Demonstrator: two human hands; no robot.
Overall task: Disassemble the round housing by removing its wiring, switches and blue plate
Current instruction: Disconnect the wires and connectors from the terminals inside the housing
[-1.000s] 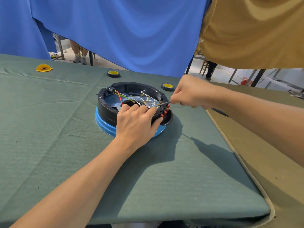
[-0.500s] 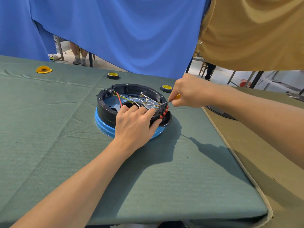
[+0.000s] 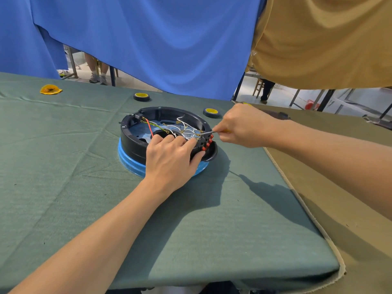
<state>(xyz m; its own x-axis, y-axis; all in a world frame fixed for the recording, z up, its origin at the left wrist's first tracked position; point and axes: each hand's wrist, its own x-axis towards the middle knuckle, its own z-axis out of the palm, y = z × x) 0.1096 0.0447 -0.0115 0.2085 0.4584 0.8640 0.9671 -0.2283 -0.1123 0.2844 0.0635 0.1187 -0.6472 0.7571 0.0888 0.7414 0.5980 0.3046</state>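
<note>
A round black housing (image 3: 135, 132) sits on a blue base ring (image 3: 127, 160) on the green cloth. Inside it lie a blue plate (image 3: 137, 129) and loose white, red and green-yellow wires (image 3: 184, 126). A row of red switches (image 3: 207, 143) lines its near right rim. My left hand (image 3: 171, 160) presses down on the near rim beside the switches, fingers curled over the edge. My right hand (image 3: 244, 126) grips a screwdriver (image 3: 209, 131) with a yellow handle; its metal tip reaches the wire terminals just above the switches.
Two black-and-yellow tape rolls (image 3: 141, 96) (image 3: 212, 112) lie behind the housing. A yellow scrap (image 3: 50, 89) lies far left. A tan cloth (image 3: 350, 209) covers the table to the right; dark objects (image 3: 273, 113) rest at its far edge. Blue and tan curtains hang behind.
The view shifted slightly. My right hand drew back a little to the right with the screwdriver, its tip still at the terminals. My left hand stays on the rim.
</note>
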